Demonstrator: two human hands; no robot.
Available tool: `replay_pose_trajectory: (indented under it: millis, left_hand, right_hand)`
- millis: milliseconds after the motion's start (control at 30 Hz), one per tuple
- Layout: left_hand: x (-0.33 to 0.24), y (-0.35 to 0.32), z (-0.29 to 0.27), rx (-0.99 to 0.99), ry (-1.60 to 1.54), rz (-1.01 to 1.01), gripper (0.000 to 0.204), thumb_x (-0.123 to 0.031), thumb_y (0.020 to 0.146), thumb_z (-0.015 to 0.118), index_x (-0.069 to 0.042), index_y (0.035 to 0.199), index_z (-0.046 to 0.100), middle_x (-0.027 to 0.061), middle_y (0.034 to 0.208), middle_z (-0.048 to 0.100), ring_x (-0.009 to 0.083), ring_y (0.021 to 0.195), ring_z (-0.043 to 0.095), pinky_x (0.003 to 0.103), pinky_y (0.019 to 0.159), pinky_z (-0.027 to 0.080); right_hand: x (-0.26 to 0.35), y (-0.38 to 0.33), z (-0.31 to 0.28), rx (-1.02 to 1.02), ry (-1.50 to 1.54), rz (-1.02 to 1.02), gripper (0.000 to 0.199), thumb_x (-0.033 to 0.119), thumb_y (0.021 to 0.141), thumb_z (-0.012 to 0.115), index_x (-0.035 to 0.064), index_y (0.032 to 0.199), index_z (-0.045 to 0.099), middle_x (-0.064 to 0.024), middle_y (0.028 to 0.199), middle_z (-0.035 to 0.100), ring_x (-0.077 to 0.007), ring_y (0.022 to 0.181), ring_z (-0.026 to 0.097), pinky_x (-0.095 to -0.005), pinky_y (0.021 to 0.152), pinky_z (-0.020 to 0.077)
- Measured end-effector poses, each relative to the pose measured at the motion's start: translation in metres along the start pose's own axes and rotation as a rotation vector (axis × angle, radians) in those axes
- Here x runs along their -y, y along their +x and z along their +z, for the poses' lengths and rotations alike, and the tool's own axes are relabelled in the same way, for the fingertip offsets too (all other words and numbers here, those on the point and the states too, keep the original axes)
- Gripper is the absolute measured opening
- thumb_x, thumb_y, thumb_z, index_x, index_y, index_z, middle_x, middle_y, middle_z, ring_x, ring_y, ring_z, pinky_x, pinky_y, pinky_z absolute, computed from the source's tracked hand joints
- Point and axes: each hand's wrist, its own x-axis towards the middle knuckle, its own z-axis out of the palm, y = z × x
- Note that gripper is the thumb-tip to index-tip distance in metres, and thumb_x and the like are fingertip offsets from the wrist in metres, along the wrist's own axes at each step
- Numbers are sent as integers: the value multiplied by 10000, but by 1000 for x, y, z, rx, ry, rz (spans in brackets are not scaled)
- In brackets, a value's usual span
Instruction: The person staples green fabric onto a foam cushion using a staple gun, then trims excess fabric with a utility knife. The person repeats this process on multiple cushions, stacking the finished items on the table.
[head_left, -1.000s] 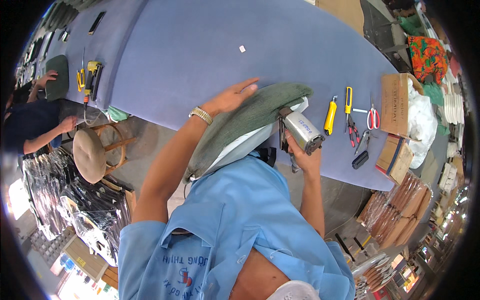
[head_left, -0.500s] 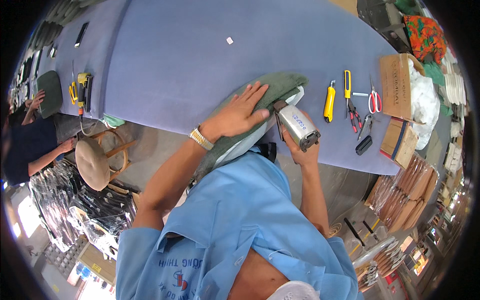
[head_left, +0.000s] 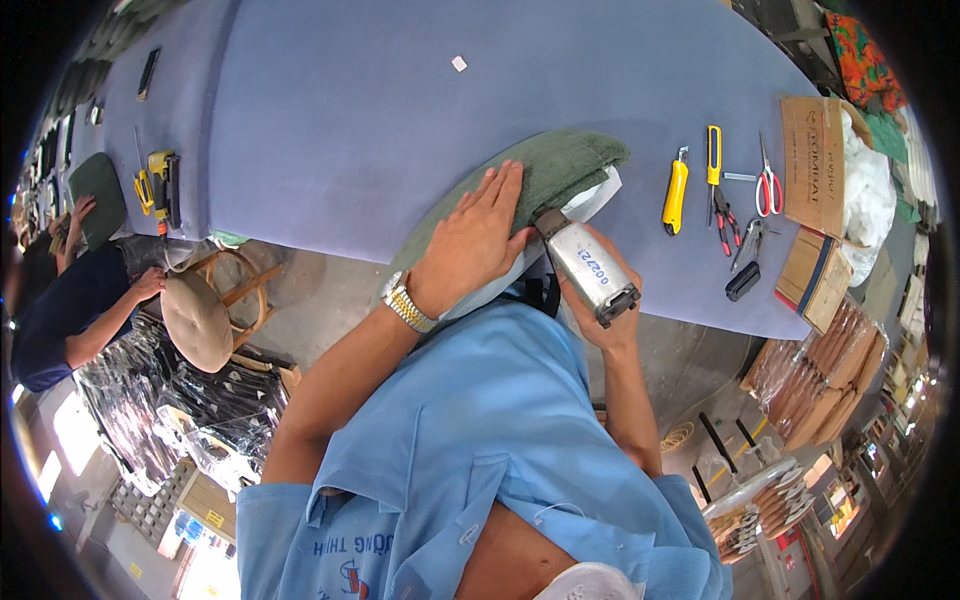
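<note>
A green fabric-covered seat pad [head_left: 565, 160] stands tilted at the near table edge against my body, its pale underside toward me. Across the green cloth lies my left hand [head_left: 468, 240], flat with fingers stretched out and pressing on it. My right hand [head_left: 610, 322] is wrapped round the grip of a silver staple gun [head_left: 590, 265], partly hidden beneath its body. The gun's dark nose end meets the pad's edge close to my left thumb; whether it touches the cloth I cannot tell.
On the blue table [head_left: 350, 120] at right lie a yellow utility knife [head_left: 676, 195], a screwdriver [head_left: 714, 160], pliers [head_left: 727, 228] and scissors [head_left: 769, 190]. Beyond stands a cardboard box [head_left: 812, 165] with white stuffing. At left, a co-worker's hand [head_left: 150, 283] rests by a round stool [head_left: 197, 322].
My left hand's fingers have drawn closer together on the pad. The staple gun has shifted slightly left, toward my left thumb. At left, the co-worker has leaned nearer the stool.
</note>
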Motion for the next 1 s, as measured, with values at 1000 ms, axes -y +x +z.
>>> replay_pose_trajectory:
  millis: [1000]
  left_hand:
    - [-8,-2,18,-94,83,-26,849,-33,817,723,25,1566,329,236,1597,422,415,1452,448,478,1145,468]
  right_hand:
    - [5,-3,-5,128,-20,125,576,61,797,750,16,1357,619,-157,1189,729,-222,1053,734,-327,899,559]
